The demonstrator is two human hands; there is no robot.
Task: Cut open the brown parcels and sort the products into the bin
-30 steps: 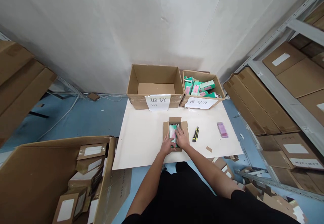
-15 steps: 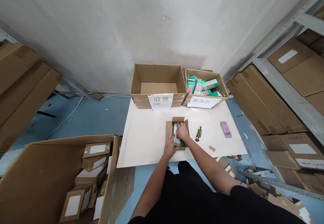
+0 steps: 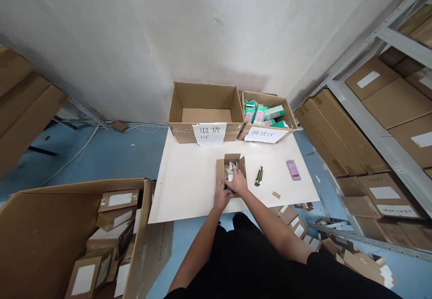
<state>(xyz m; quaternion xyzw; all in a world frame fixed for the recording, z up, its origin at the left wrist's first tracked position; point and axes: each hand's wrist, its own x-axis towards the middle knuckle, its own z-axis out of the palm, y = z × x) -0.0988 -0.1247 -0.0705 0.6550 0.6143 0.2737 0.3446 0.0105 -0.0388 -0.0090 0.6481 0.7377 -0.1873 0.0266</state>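
A small open cardboard box (image 3: 220, 168) stands near the table's front edge with its flaps raised. Inside its upper part shows a white item (image 3: 231, 170), whose kind I cannot make out. My right hand (image 3: 239, 182) reaches into the box with its fingers closed on that white item. My left hand (image 3: 222, 197) grips the near left side of the box, its fingertips partly hidden by the rim. A black-and-yellow utility knife (image 3: 259, 176) lies on the table to the right of the box.
At the table's back stand a large open carton (image 3: 178, 131) with a paper sign and a smaller carton (image 3: 289, 129) of green-and-pink boxes (image 3: 259, 115). A pixelated purple thing (image 3: 293, 170) and a cardboard scrap (image 3: 276, 195) lie right. Lower left, a big carton (image 3: 43, 236) holds parcels (image 3: 119, 199).
The green-and-white package seen inside the small box is now mostly out of sight, and a white item shows there. My right hand has closed on it. The whole view has shifted slightly.
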